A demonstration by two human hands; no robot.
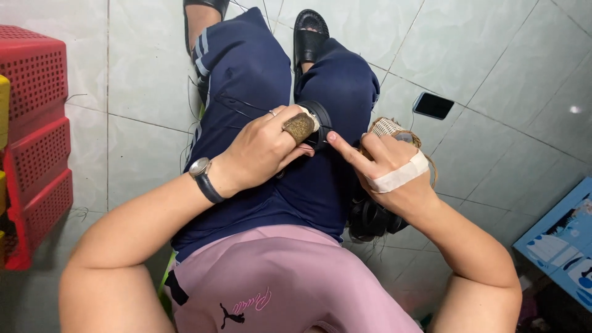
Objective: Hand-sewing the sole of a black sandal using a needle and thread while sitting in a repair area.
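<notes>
On the far left: a stack of red perforated plastic crates [34, 123] stands on the pale tiled floor [142, 74], well apart from my hands.
Left hand: my left hand [265, 151], with a dark-strapped wristwatch [200, 172] and a ring, lies on my lap; its thumb wears a brownish fabric guard [299, 127] and presses down on a round black object [317, 123] resting on my knee. Fingers are curled and closed on it.
Step in hand: I judge I am holding the black piece steady while the other hand works at it.
Right hand: my right hand [391, 169], wrapped with a pale bandage strip [401, 176], points its forefinger at the black piece and keeps a small woven rattan piece [388, 127] tucked under the curled fingers.
Next move: it calls for a fine touch at the meeting point of both hands.
Lower right of lap: more black round parts [370, 219] lie beside my thigh.
Further right: a dark phone [433, 105] lies flat on the tiles; a blue printed box [561, 240] sits at the edge.
In the way: nothing crowds the hands; thin cords trail over my dark blue trousers [246, 80].
</notes>
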